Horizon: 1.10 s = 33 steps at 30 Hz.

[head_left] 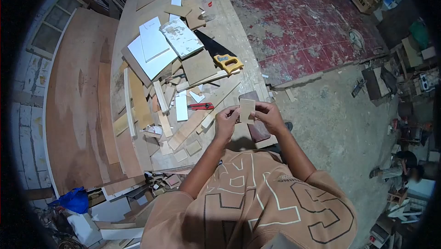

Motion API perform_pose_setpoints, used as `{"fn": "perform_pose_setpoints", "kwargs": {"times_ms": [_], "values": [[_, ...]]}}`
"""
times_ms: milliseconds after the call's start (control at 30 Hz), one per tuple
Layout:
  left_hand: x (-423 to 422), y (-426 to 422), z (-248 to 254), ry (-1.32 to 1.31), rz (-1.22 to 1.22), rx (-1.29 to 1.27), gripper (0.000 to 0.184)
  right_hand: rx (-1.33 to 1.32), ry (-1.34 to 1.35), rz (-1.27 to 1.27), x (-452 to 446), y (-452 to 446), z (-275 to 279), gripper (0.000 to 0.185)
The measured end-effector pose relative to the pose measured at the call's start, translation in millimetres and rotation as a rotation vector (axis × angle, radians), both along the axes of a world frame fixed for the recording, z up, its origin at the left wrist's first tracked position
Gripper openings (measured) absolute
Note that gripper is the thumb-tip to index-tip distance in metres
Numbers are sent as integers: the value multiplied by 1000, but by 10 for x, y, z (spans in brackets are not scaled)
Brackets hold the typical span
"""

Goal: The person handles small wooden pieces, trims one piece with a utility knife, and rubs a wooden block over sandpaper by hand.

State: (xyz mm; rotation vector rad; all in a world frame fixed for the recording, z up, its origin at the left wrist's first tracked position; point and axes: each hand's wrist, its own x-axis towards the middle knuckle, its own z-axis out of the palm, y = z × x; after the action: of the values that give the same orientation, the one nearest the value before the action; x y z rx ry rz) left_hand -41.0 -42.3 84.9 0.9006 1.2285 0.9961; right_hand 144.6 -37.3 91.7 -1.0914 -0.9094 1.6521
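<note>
My left hand [226, 122] and my right hand [270, 116] grip a small, flat tan rectangular piece [247, 111] by its opposite sides. I cannot tell whether it is thin wood or card. Beneath it, a dark brown block [258, 132] lies near the table's front edge, partly covered by the piece and my fingers. A red utility knife [200, 106] rests on the table left of my left hand. Farther back is a handsaw [220, 56] with a yellow handle. Small square wooden pieces [194, 147] lie to the left of my left forearm.
White boards [149, 47], wood strips [161, 96] and offcuts cover much of the wooden table [220, 10]. A plastic bottle [207, 6] stands at the back. Large plywood sheets [78, 93] lean at left. Another person [404, 164] is at far right, beyond the concrete floor [317, 125].
</note>
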Motion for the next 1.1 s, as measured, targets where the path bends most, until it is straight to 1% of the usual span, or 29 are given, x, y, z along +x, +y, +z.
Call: {"fn": "perform_pose_setpoints", "kwargs": {"times_ms": [67, 200, 267, 367, 400, 467, 500, 567, 600, 667, 700, 767, 800, 867, 900, 967, 1100], "values": [[15, 5, 26, 9, 54, 44, 27, -8, 58, 20, -15, -13, 64, 33], [38, -15, 36, 9, 75, 9, 29, 10, 48, -27, -67, 5, 2, 35], [45, -30, 78, -131, -31, 16, 32, 59, 68, -3, -80, 7, 16, 36], [95, -75, 311, -166, -88, 34, 36, 58, 128, -23, -110, 2, 64, 36], [75, -73, 301, -166, -86, 34, 36, 58, 128, -21, -109, 3, 57, 36], [17, -63, 276, -83, -182, 93, 37, 57, 78, -36, -108, 7, 39, 37], [25, -71, 310, -83, -182, 92, 37, 56, 78, -36, -108, 4, 45, 37], [43, -92, 387, -99, -156, -7, 35, 71, 35, -24, -105, -1, 61, 38], [20, -82, 276, -99, -156, -6, 35, 72, 36, -24, -96, 10, -3, 38], [-44, -63, -43, -88, -195, 14, 34, 142, -176, -8, -76, 27, -184, 38], [-23, -70, 26, -87, -194, 15, 34, 142, -176, -7, -91, 26, -180, 38], [35, -92, 161, -258, -88, -53, 34, 274, -383, -158, -125, 22, -174, 33], [30, -89, 164, -257, -86, -53, 34, 274, -382, -156, -123, 16, -147, 33], [26, -83, 166, -307, -69, -75, 33, 67, -212, -57, -98, -4, -92, 27], [23, -86, 172, -307, -68, -77, 33, 65, -211, -55, -100, -9, -79, 27], [11, -85, 187, -263, -57, -75, 33, 11, -51, -72, -102, -13, -61, 23], [-8, -69, 116, -254, -49, -84, 33, -12, -38, -65, -91, 1, -42, 21]]}}
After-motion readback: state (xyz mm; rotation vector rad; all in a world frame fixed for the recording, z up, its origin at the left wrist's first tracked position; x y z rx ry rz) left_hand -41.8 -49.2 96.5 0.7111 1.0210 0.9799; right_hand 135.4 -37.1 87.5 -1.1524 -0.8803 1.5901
